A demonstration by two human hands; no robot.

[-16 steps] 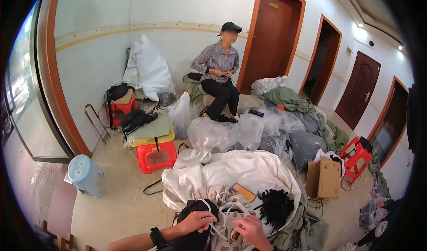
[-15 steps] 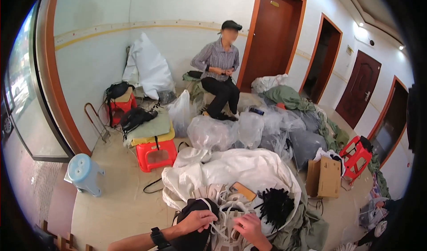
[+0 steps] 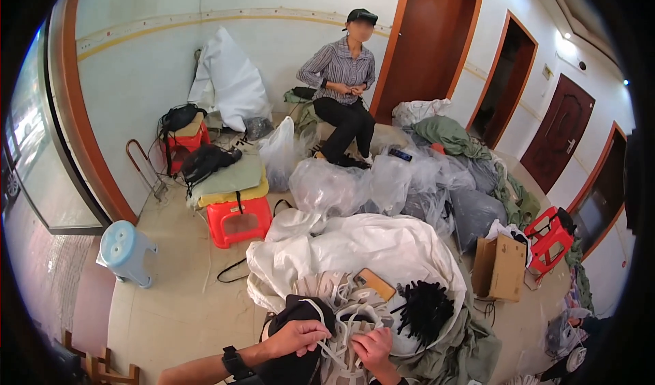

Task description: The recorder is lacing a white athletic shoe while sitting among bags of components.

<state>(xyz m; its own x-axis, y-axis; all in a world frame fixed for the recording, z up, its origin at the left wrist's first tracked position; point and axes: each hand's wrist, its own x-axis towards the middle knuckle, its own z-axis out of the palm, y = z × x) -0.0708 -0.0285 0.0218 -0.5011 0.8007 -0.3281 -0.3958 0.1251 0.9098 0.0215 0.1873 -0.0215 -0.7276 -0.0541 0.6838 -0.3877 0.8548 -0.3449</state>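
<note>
At the lower middle, a beige and white sneaker (image 3: 339,364) lies with its laced front toward me. My left hand (image 3: 297,337) is closed in a pinch on a pale flat shoelace (image 3: 323,317) at the sneaker's left side. On the right side of the lacing, my right hand (image 3: 373,349) has its fingers curled down against the shoe; what they pinch is hidden. More beige sneakers (image 3: 326,287) lie just beyond. A bundle of black laces (image 3: 424,315) and an orange-backed phone (image 3: 374,284) rest on the white woven sack (image 3: 389,238). Dark cloth (image 3: 290,358) lies under my left wrist.
Facing me, a person (image 3: 344,78) sits among clear plastic bags (image 3: 327,187). Left stand a red stool (image 3: 239,222) with cushions and a light-blue stool (image 3: 121,248). To the right are a cardboard box (image 3: 501,265) and another red stool (image 3: 549,238). Another person's sleeve (image 3: 602,322) shows lower right.
My right hand has come down and slightly left onto the sneaker's lacing. My left hand keeps its pinch on the shoelace. The whole view has shifted a little.
</note>
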